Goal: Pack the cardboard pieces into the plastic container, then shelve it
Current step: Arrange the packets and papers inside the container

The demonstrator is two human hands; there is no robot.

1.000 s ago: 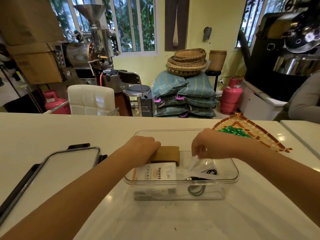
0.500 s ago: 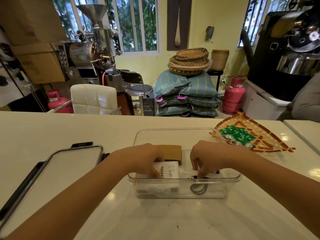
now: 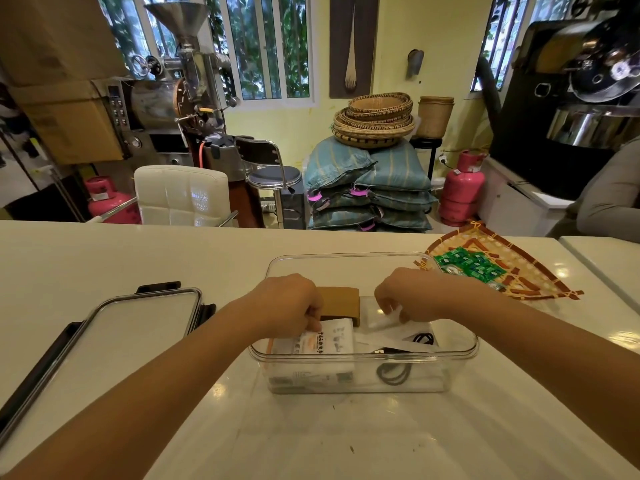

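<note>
Clear plastic marks the rectangular, open-topped container (image 3: 363,355) standing on the glossy white table (image 3: 104,258), straight ahead in the head view, the only one. Both hands reach down into it. The left hand (image 3: 287,306) pinches the upper edge of a white printed paper packet (image 3: 325,344) lying against the near wall. The right hand (image 3: 408,296) is curled on a crinkled clear plastic bag (image 3: 384,323), under which a coiled black cable (image 3: 424,338) shows. Between the hands, toward the far wall, lies a flat brown cardboard piece (image 3: 341,299), inside the container and touched by neither hand as far as I can tell.

Packing looks to be the step in hand: the contents are being pressed and arranged so they sit low. Next, I judge, both hands must let go and fetch the clear lid with black clasps (image 3: 114,337), which lies flat on the table to the left, well apart from the container, and set it squarely on the rim before any shelving. Loose bag edges could catch under the seal.
</note>
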